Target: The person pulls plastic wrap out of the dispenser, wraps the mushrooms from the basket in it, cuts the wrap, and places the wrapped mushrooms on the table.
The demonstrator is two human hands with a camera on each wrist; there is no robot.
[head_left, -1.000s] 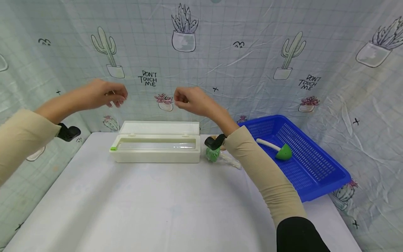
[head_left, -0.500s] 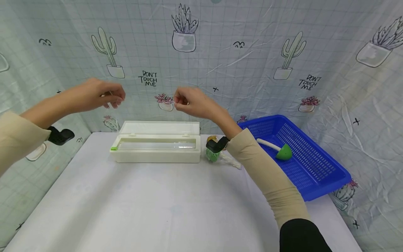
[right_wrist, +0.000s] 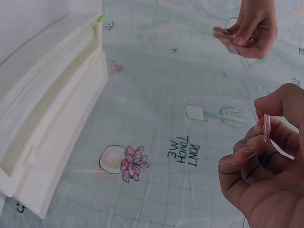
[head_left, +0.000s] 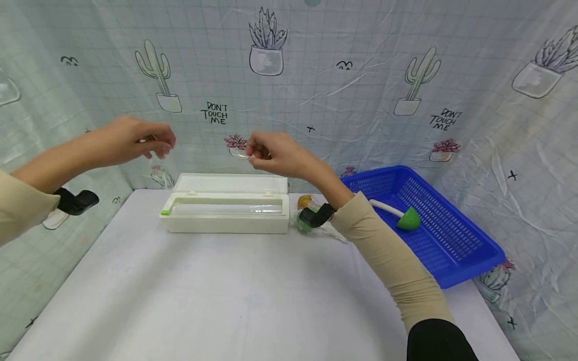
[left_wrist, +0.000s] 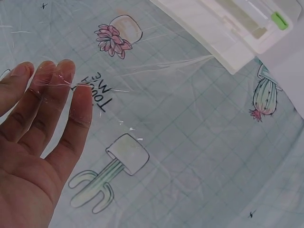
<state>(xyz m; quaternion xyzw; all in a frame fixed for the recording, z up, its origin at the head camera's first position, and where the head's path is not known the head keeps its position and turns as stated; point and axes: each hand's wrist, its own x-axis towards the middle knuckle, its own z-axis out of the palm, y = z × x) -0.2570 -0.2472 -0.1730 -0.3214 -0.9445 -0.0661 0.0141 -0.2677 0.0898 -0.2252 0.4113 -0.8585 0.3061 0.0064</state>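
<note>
In the head view both hands are raised above and behind a white cling film dispenser [head_left: 228, 224], whose lid stands up at the back. My left hand [head_left: 128, 143] pinches one edge of a sheet of clear cling film [left_wrist: 190, 61], which crosses its fingertips in the left wrist view. The other edge is bunched between the thumb and fingers of my right hand [head_left: 286, 154]. In the right wrist view the film [right_wrist: 267, 128] gleams at those fingertips. Being transparent, most of the sheet hardly shows between the hands. Through the dispenser's window a film roll [head_left: 226, 208] is visible.
Right of the dispenser lie a yellow item [head_left: 304, 201] and a green item [head_left: 303, 225] in clear plastic, partly behind the right wrist camera. A blue basket [head_left: 487, 258] holds a white stick with a green half-dome end [head_left: 409, 219]. A cactus-print sheet [head_left: 316, 85] hangs behind.
My left hand has drifted left and slightly down, so the hands are a little farther apart. My right hand has sunk slightly. Dispenser and basket stay put.
</note>
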